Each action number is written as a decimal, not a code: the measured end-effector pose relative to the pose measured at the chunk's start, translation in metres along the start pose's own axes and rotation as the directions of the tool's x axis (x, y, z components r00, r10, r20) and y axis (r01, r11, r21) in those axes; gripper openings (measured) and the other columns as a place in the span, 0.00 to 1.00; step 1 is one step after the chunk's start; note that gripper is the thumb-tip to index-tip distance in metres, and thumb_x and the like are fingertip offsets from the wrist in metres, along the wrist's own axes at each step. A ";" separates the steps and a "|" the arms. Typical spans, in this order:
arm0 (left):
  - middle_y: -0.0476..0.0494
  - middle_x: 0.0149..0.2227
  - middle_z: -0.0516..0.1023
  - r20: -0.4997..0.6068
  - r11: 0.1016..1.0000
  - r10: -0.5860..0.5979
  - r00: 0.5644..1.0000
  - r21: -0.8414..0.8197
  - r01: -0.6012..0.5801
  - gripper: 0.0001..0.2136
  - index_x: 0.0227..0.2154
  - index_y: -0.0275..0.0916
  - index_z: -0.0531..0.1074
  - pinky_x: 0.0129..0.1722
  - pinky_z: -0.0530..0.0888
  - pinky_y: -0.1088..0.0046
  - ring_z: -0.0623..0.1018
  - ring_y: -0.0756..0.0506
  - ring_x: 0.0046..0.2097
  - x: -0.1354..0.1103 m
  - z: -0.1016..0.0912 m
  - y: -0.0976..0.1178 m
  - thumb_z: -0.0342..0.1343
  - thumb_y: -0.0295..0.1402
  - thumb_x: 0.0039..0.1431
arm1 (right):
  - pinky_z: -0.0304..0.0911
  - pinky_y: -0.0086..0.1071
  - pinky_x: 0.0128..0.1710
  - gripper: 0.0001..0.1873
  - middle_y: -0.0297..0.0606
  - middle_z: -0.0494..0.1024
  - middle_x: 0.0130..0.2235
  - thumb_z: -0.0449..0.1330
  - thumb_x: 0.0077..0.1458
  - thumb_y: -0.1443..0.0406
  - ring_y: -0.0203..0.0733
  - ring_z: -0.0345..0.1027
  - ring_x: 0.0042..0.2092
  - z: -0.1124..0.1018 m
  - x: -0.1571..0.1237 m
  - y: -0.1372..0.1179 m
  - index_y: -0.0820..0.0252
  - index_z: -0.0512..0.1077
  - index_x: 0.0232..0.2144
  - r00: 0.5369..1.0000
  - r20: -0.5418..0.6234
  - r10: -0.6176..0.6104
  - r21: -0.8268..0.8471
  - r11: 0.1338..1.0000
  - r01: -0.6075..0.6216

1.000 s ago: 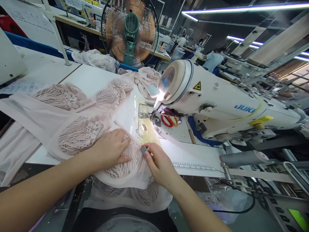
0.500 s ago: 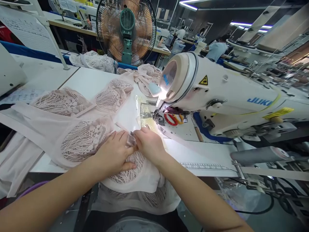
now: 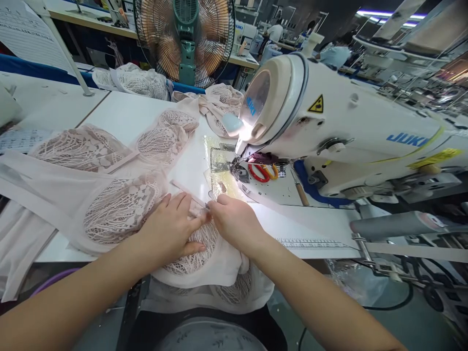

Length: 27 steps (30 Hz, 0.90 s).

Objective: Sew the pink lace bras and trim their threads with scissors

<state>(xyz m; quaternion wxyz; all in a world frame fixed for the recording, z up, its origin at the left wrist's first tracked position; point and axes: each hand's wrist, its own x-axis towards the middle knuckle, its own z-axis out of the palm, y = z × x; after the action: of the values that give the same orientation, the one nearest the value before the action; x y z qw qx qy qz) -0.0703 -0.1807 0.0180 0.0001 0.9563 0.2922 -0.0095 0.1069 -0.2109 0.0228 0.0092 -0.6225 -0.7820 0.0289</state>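
My left hand (image 3: 171, 229) lies flat, fingers stretched, on a pale pink lace garment piece (image 3: 120, 207) spread over the white sewing table (image 3: 120, 117). My right hand (image 3: 234, 222) is closed in a pinch at the garment's edge, right beside the left fingertips; what it pinches is too small to make out. A narrow pink strap (image 3: 186, 191) runs from the hands toward the needle area (image 3: 236, 170) of the white JUKI sewing machine (image 3: 329, 131), a short way beyond the fingers.
Red-and-yellow scissors (image 3: 261, 172) lie on the machine bed. More lace pieces (image 3: 219, 105) are heaped behind, with a standing fan (image 3: 185, 39) further back. A ruler strip (image 3: 310, 243) marks the table's front edge. Other people work at far stations.
My right hand moved from the garment's lower edge up to meet the left fingertips, and the small grey piece it held is no longer visible. The view shifted slightly closer and down.
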 end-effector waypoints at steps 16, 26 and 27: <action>0.23 0.57 0.63 -0.012 0.999 -0.036 0.999 0.016 0.036 0.28 0.56 0.44 0.65 0.53 0.60 0.40 0.63 0.26 0.59 -0.002 -0.003 -0.005 0.55 0.50 0.54 | 0.54 0.29 0.27 0.09 0.35 0.69 0.28 0.46 0.60 0.67 0.38 0.62 0.29 -0.007 -0.030 0.002 0.58 0.61 0.28 0.979 -0.036 0.198 0.505 0.850 -0.154; 0.22 0.53 0.67 0.010 1.000 0.025 1.000 -0.014 -0.025 0.31 0.54 0.30 0.65 0.53 0.66 0.51 0.69 0.30 0.54 -0.002 -0.007 0.002 0.53 0.50 0.55 | 0.54 0.29 0.29 0.09 0.36 0.67 0.29 0.48 0.58 0.70 0.38 0.61 0.31 0.007 -0.018 0.001 0.59 0.65 0.28 0.983 -0.132 0.131 0.386 0.920 -0.070; 0.22 0.54 0.65 0.009 1.000 0.024 1.000 -0.003 -0.024 0.32 0.56 0.33 0.64 0.54 0.64 0.48 0.67 0.28 0.56 -0.003 -0.006 0.003 0.54 0.51 0.54 | 0.52 0.29 0.28 0.08 0.36 0.67 0.29 0.49 0.58 0.70 0.38 0.61 0.31 0.007 -0.013 0.000 0.59 0.67 0.29 0.985 -0.123 0.121 0.328 0.942 -0.074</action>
<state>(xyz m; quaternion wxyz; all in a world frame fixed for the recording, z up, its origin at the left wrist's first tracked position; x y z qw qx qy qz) -0.0705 -0.1849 0.0235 0.0030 0.9596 0.2809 -0.0134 0.1096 -0.2238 0.0160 0.1643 -0.6512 -0.7324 0.1124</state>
